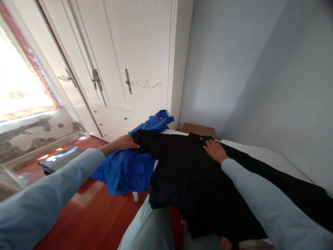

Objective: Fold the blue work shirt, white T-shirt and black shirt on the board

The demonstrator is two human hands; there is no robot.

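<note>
A black long-sleeved shirt lies spread over a white table, its collar at the far side and its hem hanging over the near edge toward my legs. My left hand is closed on the cuff of its left-hand sleeve, thumb and fingers together on the cloth. Flat on the shirt just below the collar rests my right hand, fingers spread. The other sleeve stretches off to the right, partly behind my right forearm. Under the left sleeve a blue garment is draped over the table's left end.
White wardrobe doors rise behind the table, beside a grey wall. A brown wooden piece stands behind the collar. On the red wooden floor at left sits a dark box-like object. The white tabletop shows at right.
</note>
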